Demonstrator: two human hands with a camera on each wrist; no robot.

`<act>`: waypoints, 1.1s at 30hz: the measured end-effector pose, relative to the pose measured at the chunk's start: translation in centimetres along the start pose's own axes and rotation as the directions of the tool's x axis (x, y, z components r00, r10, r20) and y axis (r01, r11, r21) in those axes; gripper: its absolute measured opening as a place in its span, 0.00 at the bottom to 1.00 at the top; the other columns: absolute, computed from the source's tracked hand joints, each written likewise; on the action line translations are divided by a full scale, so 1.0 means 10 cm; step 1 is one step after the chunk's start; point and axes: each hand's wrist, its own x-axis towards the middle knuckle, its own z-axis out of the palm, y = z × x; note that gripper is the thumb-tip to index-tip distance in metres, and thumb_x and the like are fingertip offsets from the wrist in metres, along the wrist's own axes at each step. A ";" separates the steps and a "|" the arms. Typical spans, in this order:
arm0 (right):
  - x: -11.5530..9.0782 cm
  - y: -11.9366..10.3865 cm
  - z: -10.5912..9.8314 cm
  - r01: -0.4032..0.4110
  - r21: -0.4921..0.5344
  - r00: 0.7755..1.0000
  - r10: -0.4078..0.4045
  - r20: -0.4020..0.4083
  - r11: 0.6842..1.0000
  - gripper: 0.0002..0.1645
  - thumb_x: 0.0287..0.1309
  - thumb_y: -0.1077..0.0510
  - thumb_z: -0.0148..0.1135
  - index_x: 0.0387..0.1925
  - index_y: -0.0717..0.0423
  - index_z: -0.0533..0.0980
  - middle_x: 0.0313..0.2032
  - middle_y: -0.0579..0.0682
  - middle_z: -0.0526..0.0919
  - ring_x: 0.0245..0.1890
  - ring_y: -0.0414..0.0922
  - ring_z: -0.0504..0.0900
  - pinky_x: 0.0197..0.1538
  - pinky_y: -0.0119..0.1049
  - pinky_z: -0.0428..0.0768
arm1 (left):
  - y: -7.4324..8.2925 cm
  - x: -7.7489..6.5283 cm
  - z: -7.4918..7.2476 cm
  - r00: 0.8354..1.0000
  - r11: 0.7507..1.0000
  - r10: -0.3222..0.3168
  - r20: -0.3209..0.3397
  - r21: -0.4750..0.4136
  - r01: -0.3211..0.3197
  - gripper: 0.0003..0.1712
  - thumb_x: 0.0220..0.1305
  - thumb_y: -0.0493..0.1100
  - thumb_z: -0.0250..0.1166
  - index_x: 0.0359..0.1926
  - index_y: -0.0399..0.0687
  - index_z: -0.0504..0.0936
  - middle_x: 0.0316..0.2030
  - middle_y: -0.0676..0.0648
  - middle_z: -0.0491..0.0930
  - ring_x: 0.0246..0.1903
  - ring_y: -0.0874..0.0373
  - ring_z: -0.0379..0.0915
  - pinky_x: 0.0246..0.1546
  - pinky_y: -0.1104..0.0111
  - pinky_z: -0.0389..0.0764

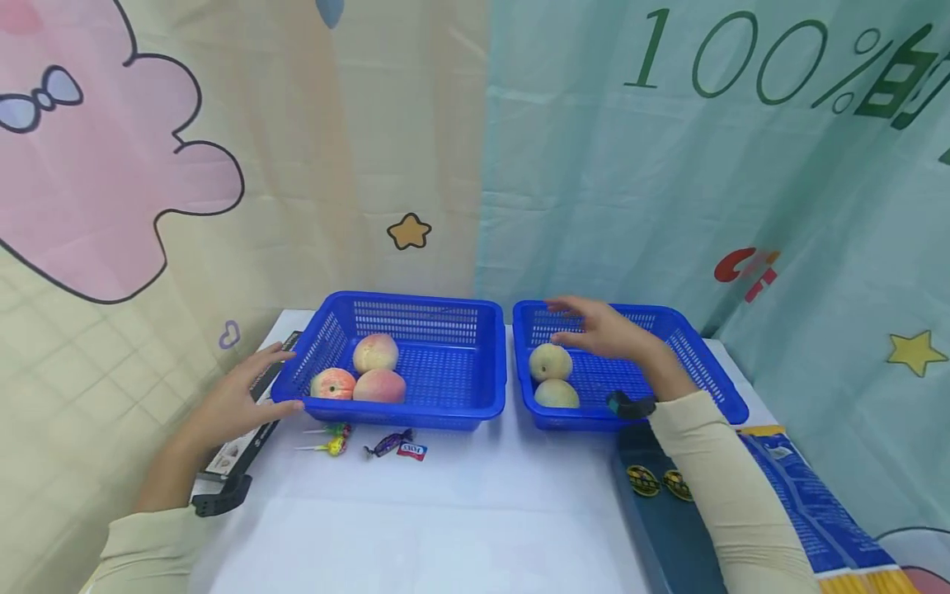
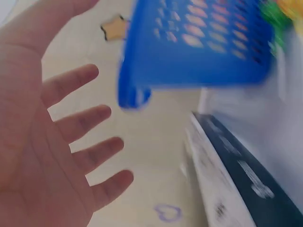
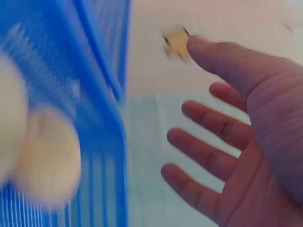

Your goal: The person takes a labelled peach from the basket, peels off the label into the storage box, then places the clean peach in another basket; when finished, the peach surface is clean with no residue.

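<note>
Two blue plastic baskets stand side by side at the back of the white table. Three peaches (image 1: 376,353) lie in the left half of the left basket (image 1: 453,419). Two round pale yellow-green fruits (image 1: 551,362) sit at the left end of the right basket (image 1: 716,404). My left hand (image 1: 241,396) is at the left basket's outer left end, fingers spread and holding nothing. Over the right basket hovers my right hand (image 1: 604,328), its fingers extended above the pale fruits with nothing in them. In the right wrist view, that palm (image 3: 255,184) shows bare.
Two lollipops (image 1: 336,445), a purple-wrapped candy (image 1: 389,443) and a small red-blue packet (image 1: 411,451) lie before the left basket. A long narrow box (image 1: 256,437) runs along the left edge. Under my right forearm are a dark tray-like box (image 1: 646,528) and a blue-yellow package (image 1: 809,503).
</note>
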 end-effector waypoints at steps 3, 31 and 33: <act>0.50 -0.26 0.26 0.074 -0.006 0.990 -0.073 0.121 0.997 0.40 0.67 0.53 0.68 0.75 0.54 0.62 0.68 0.59 0.71 0.67 0.60 0.70 0.62 0.53 0.75 | -0.19 -0.15 0.04 0.998 0.998 -0.069 0.005 -0.015 0.069 0.47 0.61 0.55 0.74 0.73 0.41 0.64 0.72 0.27 0.57 0.66 0.21 0.54 0.52 0.25 0.64; 1.71 -1.37 1.76 0.060 -0.162 0.838 0.039 0.544 0.985 0.34 0.58 0.66 0.72 0.62 0.39 0.72 0.55 0.45 0.74 0.53 0.44 0.72 0.55 0.35 0.78 | -0.25 -0.21 0.31 0.986 0.977 -0.110 -0.127 -0.194 0.084 0.37 0.67 0.49 0.70 0.70 0.40 0.67 0.68 0.26 0.64 0.67 0.27 0.58 0.60 0.33 0.65; 1.72 -1.38 1.78 0.088 -0.148 0.830 0.010 0.558 0.985 0.31 0.59 0.67 0.71 0.59 0.41 0.71 0.53 0.46 0.74 0.52 0.45 0.72 0.52 0.32 0.78 | -0.26 -0.21 0.31 0.985 0.977 -0.107 -0.132 -0.196 0.080 0.36 0.67 0.48 0.70 0.70 0.40 0.67 0.68 0.26 0.64 0.67 0.27 0.58 0.60 0.33 0.65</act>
